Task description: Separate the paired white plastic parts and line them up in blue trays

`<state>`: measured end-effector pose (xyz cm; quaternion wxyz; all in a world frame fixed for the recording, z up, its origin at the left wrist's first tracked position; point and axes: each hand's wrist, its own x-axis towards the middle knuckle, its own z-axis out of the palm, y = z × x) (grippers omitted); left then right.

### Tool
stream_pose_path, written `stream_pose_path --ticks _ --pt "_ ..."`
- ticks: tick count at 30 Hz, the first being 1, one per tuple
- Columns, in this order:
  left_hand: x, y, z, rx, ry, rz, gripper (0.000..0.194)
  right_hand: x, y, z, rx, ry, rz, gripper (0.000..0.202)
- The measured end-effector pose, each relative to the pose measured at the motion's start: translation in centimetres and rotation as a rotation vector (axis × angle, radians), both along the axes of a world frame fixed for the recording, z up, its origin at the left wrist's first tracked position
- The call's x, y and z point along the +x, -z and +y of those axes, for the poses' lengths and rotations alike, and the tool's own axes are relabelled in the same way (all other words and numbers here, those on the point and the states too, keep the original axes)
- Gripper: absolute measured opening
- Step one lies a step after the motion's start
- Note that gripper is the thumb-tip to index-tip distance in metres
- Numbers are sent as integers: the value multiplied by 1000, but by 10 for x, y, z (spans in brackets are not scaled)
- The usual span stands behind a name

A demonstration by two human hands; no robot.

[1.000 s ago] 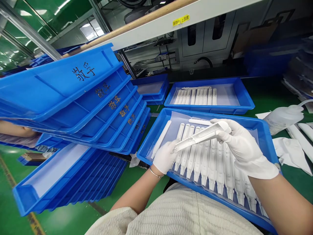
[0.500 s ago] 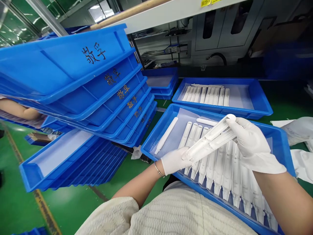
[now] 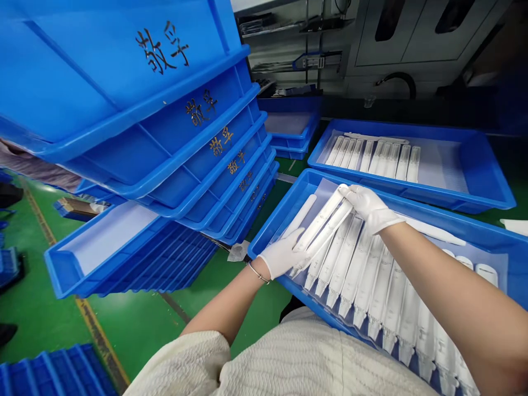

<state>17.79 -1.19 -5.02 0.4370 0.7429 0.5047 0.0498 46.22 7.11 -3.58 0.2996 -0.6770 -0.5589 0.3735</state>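
My left hand and my right hand, both in white gloves, are closed on long white plastic pieces. At least two of these slim hollow strips lie side by side, slanted, with my left hand at the lower end and my right hand at the upper end. They are over the left part of a blue tray, at the end of a row of similar white strips with narrow toothed tips. Beyond my left hand, a smooth white strip lies alone by the tray's left wall.
Behind this tray, a second blue tray holds a shorter row of white strips. Tall stacked blue bins rise on my left, with more tilted bins below. A person's sleeve shows at the left edge.
Both hands have carried the white strips leftward and lower, from above the middle of the row to its left end. The camera view has shifted too.
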Motion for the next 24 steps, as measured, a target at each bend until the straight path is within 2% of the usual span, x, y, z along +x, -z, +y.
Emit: stream_pose_path --ticks 3,6,10,14,17,20,24 --pt "-9 4 5 40 -4 201 76 -12 22 21 -43 -15 -53 42" --pt "-12 8 9 37 61 235 78 -19 38 35 -81 -29 -119 46" --pt "-11 14 12 100 162 269 67 -26 54 49 -124 -53 -216 51" --pt "-7 16 14 139 196 315 56 -32 63 53 -151 -75 -322 45" --pt "-5 18 15 149 236 378 51 -34 62 47 -118 -103 -370 40" --pt "-4 19 15 155 249 402 53 -28 52 37 -53 -98 -408 38" --pt "-4 13 16 181 257 402 47 9 29 18 -10 -66 -451 30"
